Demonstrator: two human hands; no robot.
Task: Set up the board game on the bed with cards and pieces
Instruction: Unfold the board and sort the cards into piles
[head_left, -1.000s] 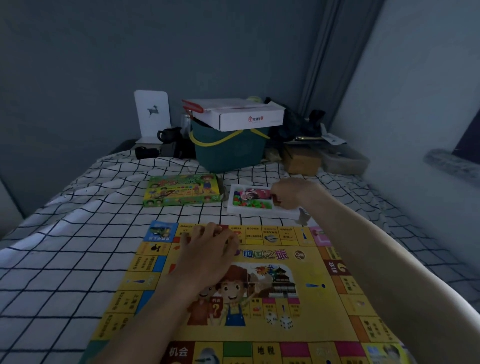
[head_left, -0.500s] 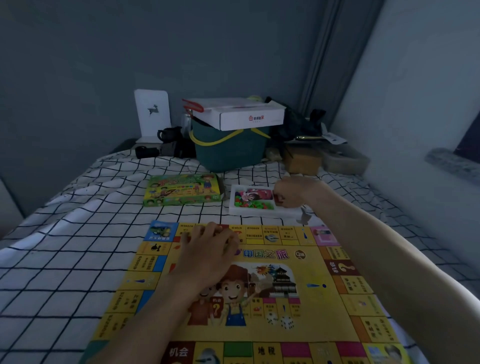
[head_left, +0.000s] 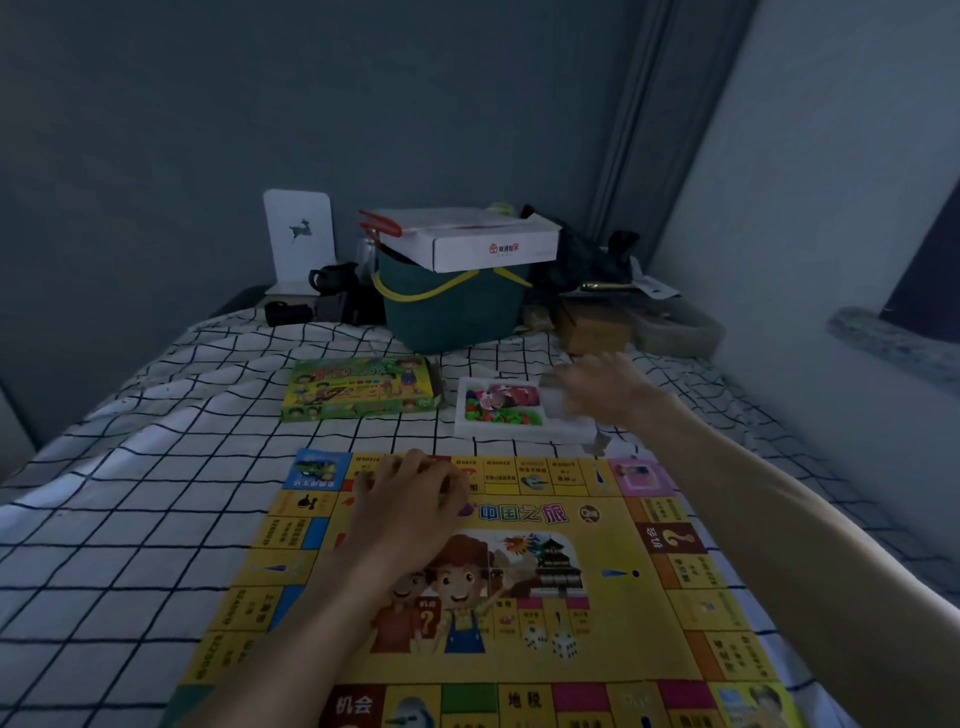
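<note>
Left hand (head_left: 410, 499) lies flat, fingers spread, on the board's (head_left: 613, 618) far edge. Right hand (head_left: 597, 387), blurred, reaches over the tray's (head_left: 519, 428) right end; its grip cannot be told.

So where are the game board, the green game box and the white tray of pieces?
game board (head_left: 613, 613): head view, on its yellow middle area right of the cartoon picture.
green game box (head_left: 358, 388): head view, middle of its printed lid.
white tray (head_left: 524, 429): head view, on its near white rim.
</note>
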